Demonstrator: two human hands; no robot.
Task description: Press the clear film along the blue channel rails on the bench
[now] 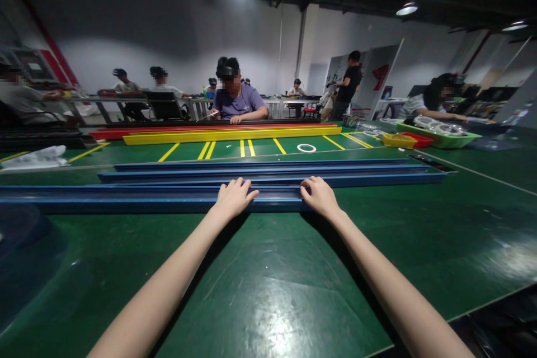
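Observation:
A long blue plastic channel (146,201) lies across the table in front of me, running off toward the left edge of the view. Over its far rim my left hand (232,199) hooks its fingers, with the thumb on the right side. At the channel's right end, my right hand (319,196) is curled round it, its fingertips bent inside. Just beyond, another blue channel (377,180) lies nearly parallel, and a third blue strip (260,165) runs behind that one. The undersides of both hands are hidden.
On the green table (268,279) stand a yellow channel (235,135) and a red channel (113,133). A white ring (306,148) lies behind the blue ones. At the right are a green basket (455,139), a yellow tray (397,141) and a phone (432,163). A person (239,98) sits opposite.

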